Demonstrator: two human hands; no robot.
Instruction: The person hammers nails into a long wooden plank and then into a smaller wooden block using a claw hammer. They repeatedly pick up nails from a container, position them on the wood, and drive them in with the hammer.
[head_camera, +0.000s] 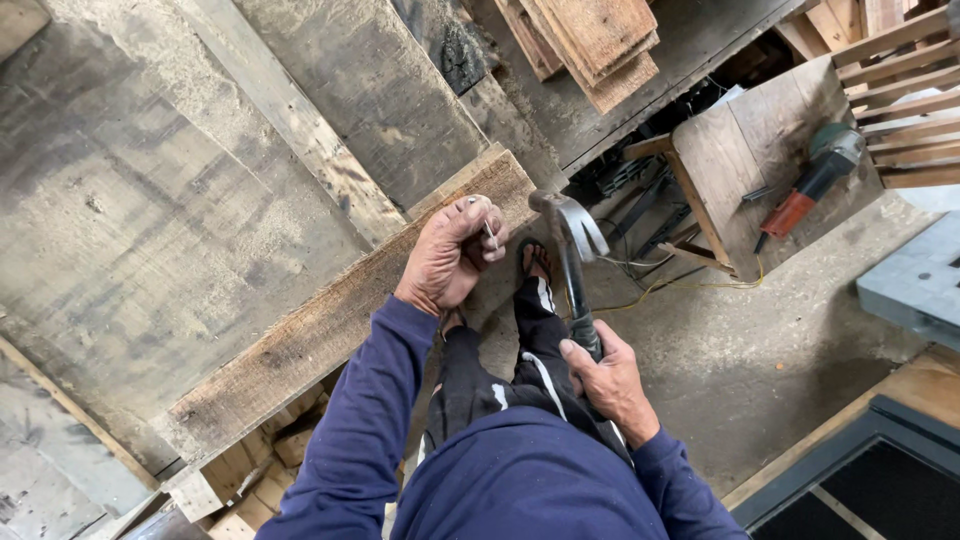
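Two hands are in view at the centre of the frame, both in dark blue sleeves. Left hand (447, 255) is raised over the end of a rough plank (330, 325) that runs from lower left toward upper centre; thumb and forefinger are pinched together on a nail (489, 228), remaining fingers curled, nail held at the plank's edge. Right hand (607, 378), lower and right of centre, is wrapped closed around the dark handle of a claw hammer (572, 250), whose steel head sits just right of the nail, not touching it. Below the hammer head a sandalled foot (535, 262) stands on the concrete floor (760, 350). Further right, a low wooden surface (745, 140) carries an angle grinder (815, 170) with an orange body. Stacked boards (595, 40) lie at upper centre.
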